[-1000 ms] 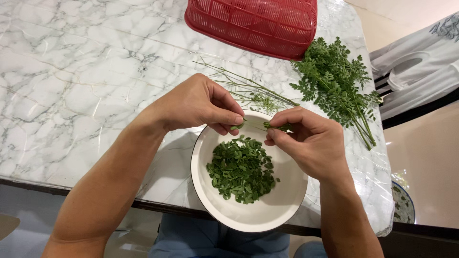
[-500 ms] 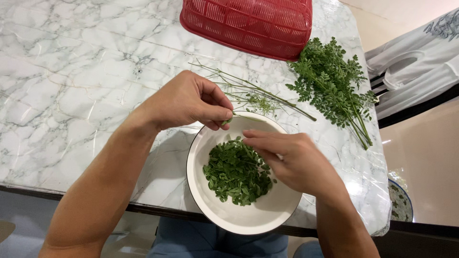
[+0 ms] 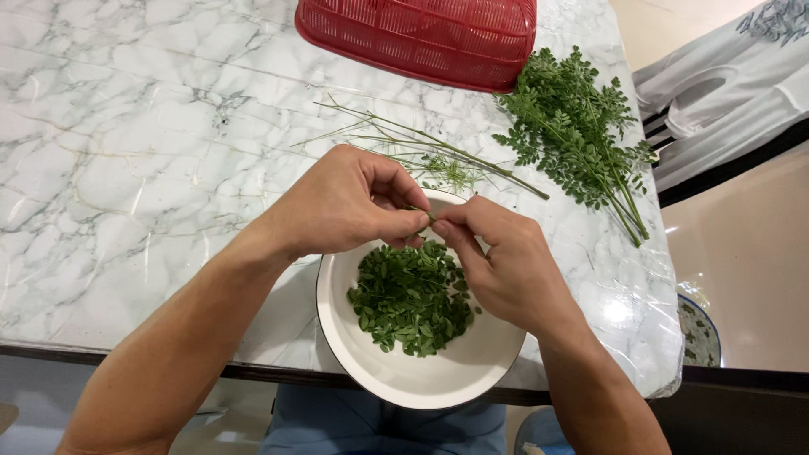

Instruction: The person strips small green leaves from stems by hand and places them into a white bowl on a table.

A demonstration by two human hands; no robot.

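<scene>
Both hands have closed in since half a second ago: the right hand, which was lying low over the leaves, has risen to meet the left hand above the far rim of the bowl, and the camera has drifted so the basket sits higher in view.

Largest first: a white marble table with grey veins fills the view, its near right corner covered in clear plastic film. At the far edge lies an upturned red plastic slatted basket. To its right is a loose bunch of green leafy sprigs, and between that bunch and the hands lie thin bare green stems, already stripped. A round white bowl with a dark rim sits at the near table edge, holding a heap of small oval green leaves.

Each hand is pressed shut at thumb and forefinger, pinching opposite ends of a short green sprig, which is mostly hidden by the fingertips.

Judging by position, the bowl overhangs the table edge a little, so a downward knock from a wrist could tip it. Leaves pulled off beyond the rim could scatter onto the marble.

No packages, labels or signs are visible.
</scene>
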